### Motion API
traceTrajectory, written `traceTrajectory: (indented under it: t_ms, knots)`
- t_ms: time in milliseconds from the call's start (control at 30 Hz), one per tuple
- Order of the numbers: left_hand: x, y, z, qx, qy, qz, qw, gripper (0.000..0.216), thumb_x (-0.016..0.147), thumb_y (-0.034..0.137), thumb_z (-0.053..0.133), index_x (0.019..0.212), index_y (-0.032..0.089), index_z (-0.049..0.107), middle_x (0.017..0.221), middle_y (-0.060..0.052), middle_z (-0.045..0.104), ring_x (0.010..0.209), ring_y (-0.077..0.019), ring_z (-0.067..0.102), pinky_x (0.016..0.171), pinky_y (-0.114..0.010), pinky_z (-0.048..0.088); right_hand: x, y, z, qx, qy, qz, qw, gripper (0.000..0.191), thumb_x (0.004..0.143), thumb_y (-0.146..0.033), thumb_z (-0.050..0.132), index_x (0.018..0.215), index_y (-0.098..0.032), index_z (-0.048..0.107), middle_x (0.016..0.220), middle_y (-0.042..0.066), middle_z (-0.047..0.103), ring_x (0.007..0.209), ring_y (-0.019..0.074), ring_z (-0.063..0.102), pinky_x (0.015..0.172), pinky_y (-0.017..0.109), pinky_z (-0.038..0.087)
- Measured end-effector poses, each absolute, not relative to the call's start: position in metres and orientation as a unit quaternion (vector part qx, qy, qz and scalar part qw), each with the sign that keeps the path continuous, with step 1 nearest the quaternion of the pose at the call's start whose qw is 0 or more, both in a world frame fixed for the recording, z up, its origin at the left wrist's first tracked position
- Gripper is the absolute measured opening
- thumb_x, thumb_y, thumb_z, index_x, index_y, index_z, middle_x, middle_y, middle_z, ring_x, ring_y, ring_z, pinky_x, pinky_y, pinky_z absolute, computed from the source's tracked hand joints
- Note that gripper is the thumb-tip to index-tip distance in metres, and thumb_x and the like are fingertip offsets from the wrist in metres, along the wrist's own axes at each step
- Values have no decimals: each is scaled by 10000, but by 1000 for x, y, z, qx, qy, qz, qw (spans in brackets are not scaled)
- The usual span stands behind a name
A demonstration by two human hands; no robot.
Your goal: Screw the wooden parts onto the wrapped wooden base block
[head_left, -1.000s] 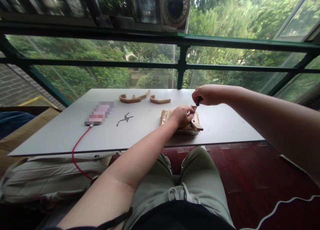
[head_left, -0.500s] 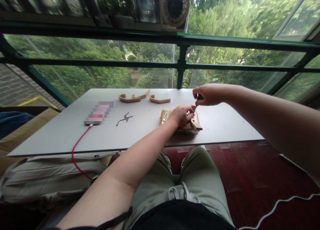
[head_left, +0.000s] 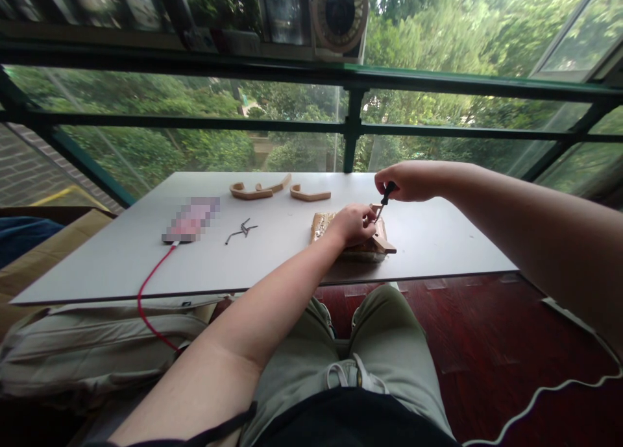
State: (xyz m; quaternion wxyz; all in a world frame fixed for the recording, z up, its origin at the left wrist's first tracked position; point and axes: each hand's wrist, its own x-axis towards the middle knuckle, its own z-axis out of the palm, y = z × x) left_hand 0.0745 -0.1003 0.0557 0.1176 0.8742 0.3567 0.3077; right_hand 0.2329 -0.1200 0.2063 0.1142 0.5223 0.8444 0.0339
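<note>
My right hand [head_left: 396, 180] is closed around the black handle of a screwdriver [head_left: 388, 193]. Its thin metal shaft slants down to my left hand's fingertips, and the tip is hidden there. With fingers bent, my left hand [head_left: 354, 224] presses on a light wooden hook [head_left: 385, 244], which lies across a brownish block wrapped in clear plastic [head_left: 321, 224]. One small dark hole shows in the wood. The hook's far end sticks up behind my left fingers.
More curved wooden hooks [head_left: 310, 194] lie along the table's far edge. Several dark bent metal pieces [head_left: 242, 231] rest left of the block. A blurred phone [head_left: 195, 218] with a red cable [head_left: 146, 281] is farther left. The white table [head_left: 272, 259] ends just before my knees.
The screwdriver's handle and shaft show more clearly as my right hand turns slightly. The wooden hook has shifted a little on the block. My left hand stays nearly in place.
</note>
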Motion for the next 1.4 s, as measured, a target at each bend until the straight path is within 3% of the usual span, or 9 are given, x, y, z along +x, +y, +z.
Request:
traceTrajectory:
  t_ms: [867, 1167, 1400]
  knots:
    - [74, -98, 55, 886, 325, 309, 115, 218, 731, 218, 561, 878, 186, 718, 901, -36, 702, 804, -177, 624, 806, -290, 478, 234, -116, 200, 500, 860, 64, 77, 236, 746, -197, 523, 967, -205, 605, 870, 43, 643, 664, 142, 501, 572, 272, 318]
    - [74, -96, 52, 887, 314, 319, 113, 206, 734, 216, 555, 864, 182, 712, 908, -38, 695, 816, -176, 618, 827, -292, 472, 229, -119, 202, 510, 849, 99, 92, 282, 810, -371, 509, 960, -168, 635, 839, 77, 644, 643, 159, 498, 552, 285, 315]
    - [73, -99, 56, 886, 316, 310, 134, 186, 763, 288, 581, 863, 186, 699, 904, -34, 694, 786, -166, 615, 768, -280, 470, 227, -118, 205, 533, 827, 125, 123, 444, 829, -538, 478, 918, -159, 692, 778, 95, 655, 656, 189, 539, 559, 303, 313]
